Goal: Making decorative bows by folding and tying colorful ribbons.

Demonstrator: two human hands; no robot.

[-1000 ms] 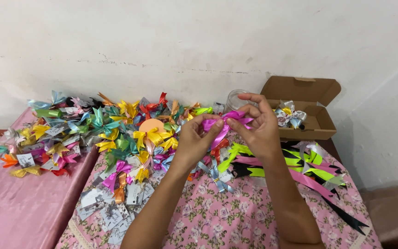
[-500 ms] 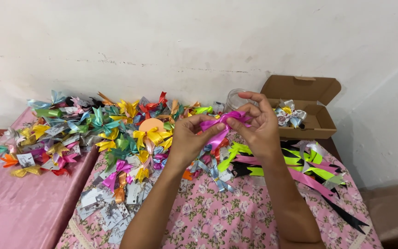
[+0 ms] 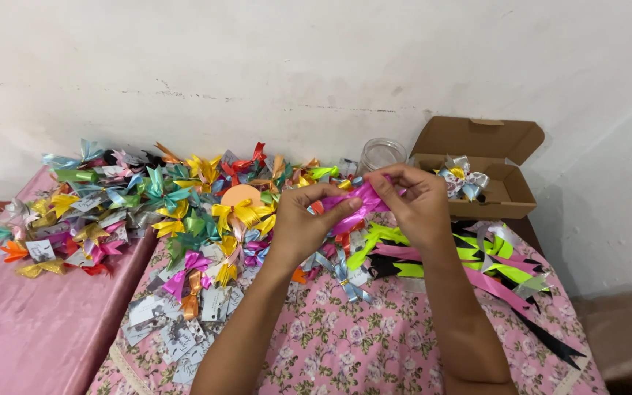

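the hands hide much of the magenta ribbon; both elbows are cut off below

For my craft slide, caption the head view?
Both hands fold a pink ribbon above piled ribbon bows.

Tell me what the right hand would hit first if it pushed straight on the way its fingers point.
Likely the left hand: the right hand points leftward along the magenta ribbon both pinch. Depth is unclear.
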